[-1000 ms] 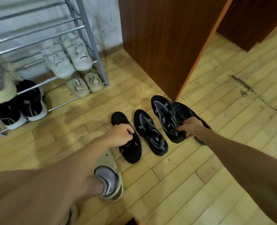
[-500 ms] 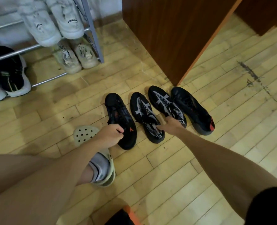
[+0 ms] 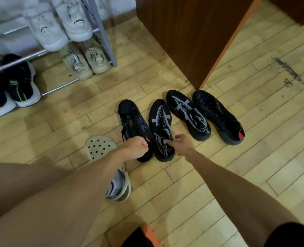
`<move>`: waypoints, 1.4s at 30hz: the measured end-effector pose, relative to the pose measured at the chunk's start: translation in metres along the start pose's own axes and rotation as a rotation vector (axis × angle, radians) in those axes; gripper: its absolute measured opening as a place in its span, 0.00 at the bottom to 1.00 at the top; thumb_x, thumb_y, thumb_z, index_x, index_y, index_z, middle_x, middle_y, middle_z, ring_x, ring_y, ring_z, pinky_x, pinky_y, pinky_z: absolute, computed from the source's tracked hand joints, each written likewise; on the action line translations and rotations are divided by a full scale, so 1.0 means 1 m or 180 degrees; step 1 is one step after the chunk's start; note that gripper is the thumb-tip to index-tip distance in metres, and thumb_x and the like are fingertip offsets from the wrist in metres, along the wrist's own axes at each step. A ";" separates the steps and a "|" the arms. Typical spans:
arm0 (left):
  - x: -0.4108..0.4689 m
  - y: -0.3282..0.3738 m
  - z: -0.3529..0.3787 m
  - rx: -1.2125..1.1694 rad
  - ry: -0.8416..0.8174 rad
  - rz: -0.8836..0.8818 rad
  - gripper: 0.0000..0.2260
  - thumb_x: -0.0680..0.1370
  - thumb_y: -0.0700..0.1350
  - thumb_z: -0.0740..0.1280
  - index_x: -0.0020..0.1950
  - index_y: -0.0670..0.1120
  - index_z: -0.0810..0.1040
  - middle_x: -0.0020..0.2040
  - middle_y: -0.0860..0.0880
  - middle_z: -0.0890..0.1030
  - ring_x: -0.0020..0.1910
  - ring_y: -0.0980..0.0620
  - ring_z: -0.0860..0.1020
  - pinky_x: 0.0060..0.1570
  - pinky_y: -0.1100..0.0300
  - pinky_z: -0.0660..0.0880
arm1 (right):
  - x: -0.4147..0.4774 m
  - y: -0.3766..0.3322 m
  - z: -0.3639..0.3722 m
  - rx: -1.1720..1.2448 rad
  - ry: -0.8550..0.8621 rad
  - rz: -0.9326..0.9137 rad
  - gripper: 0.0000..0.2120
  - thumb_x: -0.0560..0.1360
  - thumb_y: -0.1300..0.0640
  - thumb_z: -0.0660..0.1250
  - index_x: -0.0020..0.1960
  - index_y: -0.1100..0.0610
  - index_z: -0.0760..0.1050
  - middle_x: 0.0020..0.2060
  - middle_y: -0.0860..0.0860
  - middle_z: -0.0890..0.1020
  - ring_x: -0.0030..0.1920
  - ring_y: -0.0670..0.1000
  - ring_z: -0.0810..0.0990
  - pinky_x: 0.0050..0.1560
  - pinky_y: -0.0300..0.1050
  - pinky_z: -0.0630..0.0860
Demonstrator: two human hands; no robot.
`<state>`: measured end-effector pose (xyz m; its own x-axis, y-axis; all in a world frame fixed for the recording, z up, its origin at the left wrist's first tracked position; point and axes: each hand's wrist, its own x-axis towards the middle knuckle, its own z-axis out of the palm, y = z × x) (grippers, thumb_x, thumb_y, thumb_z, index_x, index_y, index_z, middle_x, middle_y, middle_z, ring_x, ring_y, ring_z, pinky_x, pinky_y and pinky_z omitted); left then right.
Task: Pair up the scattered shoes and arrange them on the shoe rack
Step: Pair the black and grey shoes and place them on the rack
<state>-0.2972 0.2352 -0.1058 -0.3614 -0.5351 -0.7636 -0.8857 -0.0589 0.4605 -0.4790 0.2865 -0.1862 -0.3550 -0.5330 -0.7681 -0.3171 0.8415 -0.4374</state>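
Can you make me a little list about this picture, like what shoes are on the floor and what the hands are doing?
Shoes on floor: four dark, in a row
Leftmost shoe: black and orange, left hand grips it
Second shoe: black with grey pattern, right hand touches it
Third shoe: grey pattern too
Rightmost shoe: black, orange heel
Shoe rack: holds white shoes and others

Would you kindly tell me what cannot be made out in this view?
Head view:
- Left shoe: heel covered by the left hand gripping it.
- Right hand: pinching or merely touching the patterned shoe, too blurred to tell.
- Rack: upper shelves cut off by the top edge.
- Black-and-white shoes: one cut off by the left edge.
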 end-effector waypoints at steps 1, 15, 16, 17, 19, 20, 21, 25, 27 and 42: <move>0.004 0.006 0.003 -0.0065 0.0051 0.0013 0.03 0.78 0.42 0.60 0.46 0.50 0.70 0.42 0.45 0.74 0.42 0.50 0.73 0.44 0.59 0.69 | 0.002 0.000 0.001 -0.0085 0.0007 -0.0064 0.25 0.71 0.45 0.69 0.64 0.56 0.73 0.56 0.54 0.80 0.57 0.57 0.80 0.58 0.54 0.79; 0.024 0.020 0.023 -0.2304 0.0398 -0.0581 0.10 0.78 0.47 0.64 0.58 0.46 0.73 0.54 0.46 0.78 0.52 0.48 0.76 0.50 0.52 0.79 | -0.017 -0.008 -0.024 0.1149 -0.0881 -0.0450 0.12 0.74 0.67 0.67 0.57 0.65 0.80 0.46 0.58 0.84 0.35 0.49 0.83 0.41 0.41 0.84; 0.023 0.019 0.022 -0.2404 0.0412 -0.0565 0.08 0.78 0.45 0.66 0.55 0.47 0.74 0.50 0.47 0.78 0.48 0.49 0.77 0.44 0.54 0.80 | -0.018 -0.008 -0.025 0.1147 -0.1009 -0.0452 0.11 0.75 0.65 0.66 0.57 0.64 0.80 0.47 0.56 0.85 0.37 0.49 0.84 0.43 0.42 0.84; 0.024 0.017 0.022 -0.2465 0.0406 -0.0557 0.06 0.77 0.44 0.67 0.53 0.47 0.75 0.47 0.48 0.78 0.46 0.51 0.77 0.41 0.56 0.79 | -0.019 -0.010 -0.028 0.1120 -0.1085 -0.0467 0.11 0.76 0.63 0.66 0.57 0.63 0.80 0.49 0.55 0.85 0.40 0.50 0.84 0.44 0.44 0.84; 0.023 0.014 0.021 -0.2468 0.0313 -0.0553 0.05 0.75 0.42 0.70 0.49 0.47 0.78 0.46 0.48 0.80 0.45 0.52 0.78 0.41 0.55 0.80 | -0.012 -0.009 -0.037 0.0874 -0.0728 -0.0651 0.12 0.77 0.58 0.65 0.59 0.60 0.79 0.54 0.53 0.83 0.47 0.52 0.83 0.47 0.43 0.82; 0.022 0.012 0.021 -0.2374 0.0281 -0.0546 0.05 0.74 0.41 0.70 0.48 0.47 0.79 0.45 0.48 0.80 0.44 0.52 0.78 0.40 0.56 0.81 | -0.006 -0.008 -0.045 0.0420 -0.0162 -0.0902 0.13 0.78 0.58 0.65 0.61 0.59 0.77 0.57 0.53 0.81 0.51 0.51 0.82 0.50 0.43 0.80; 0.020 0.010 0.022 -0.2247 0.0283 -0.0542 0.06 0.73 0.41 0.71 0.49 0.46 0.79 0.45 0.48 0.81 0.44 0.53 0.79 0.40 0.56 0.81 | 0.000 -0.006 -0.054 -0.0250 0.0568 -0.1199 0.15 0.78 0.60 0.64 0.64 0.58 0.75 0.59 0.54 0.79 0.56 0.52 0.79 0.55 0.44 0.78; 0.009 0.000 0.029 -0.2094 0.0391 -0.0673 0.06 0.72 0.39 0.71 0.47 0.45 0.79 0.44 0.48 0.81 0.45 0.50 0.79 0.44 0.53 0.82 | 0.030 0.016 -0.078 -0.1322 0.1627 -0.0974 0.29 0.75 0.58 0.64 0.74 0.58 0.61 0.69 0.57 0.67 0.68 0.61 0.66 0.68 0.56 0.65; 0.006 -0.006 0.029 -0.2081 0.0408 -0.0726 0.05 0.71 0.39 0.71 0.46 0.45 0.79 0.46 0.47 0.82 0.48 0.49 0.79 0.47 0.52 0.82 | 0.043 0.027 -0.078 -0.0909 0.1298 -0.0398 0.31 0.75 0.54 0.67 0.74 0.60 0.60 0.71 0.58 0.62 0.68 0.64 0.65 0.70 0.57 0.64; -0.025 -0.008 -0.004 -0.3073 0.0356 -0.0564 0.09 0.71 0.35 0.71 0.47 0.47 0.82 0.50 0.46 0.84 0.53 0.48 0.80 0.39 0.59 0.76 | 0.026 0.024 -0.056 -0.0101 0.0085 0.0516 0.22 0.70 0.59 0.74 0.60 0.64 0.71 0.55 0.58 0.76 0.51 0.56 0.76 0.49 0.48 0.81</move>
<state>-0.2798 0.2464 -0.0885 -0.1728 -0.5256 -0.8330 -0.2884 -0.7816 0.5531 -0.5456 0.2874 -0.1905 -0.4267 -0.3930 -0.8145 -0.2814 0.9136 -0.2934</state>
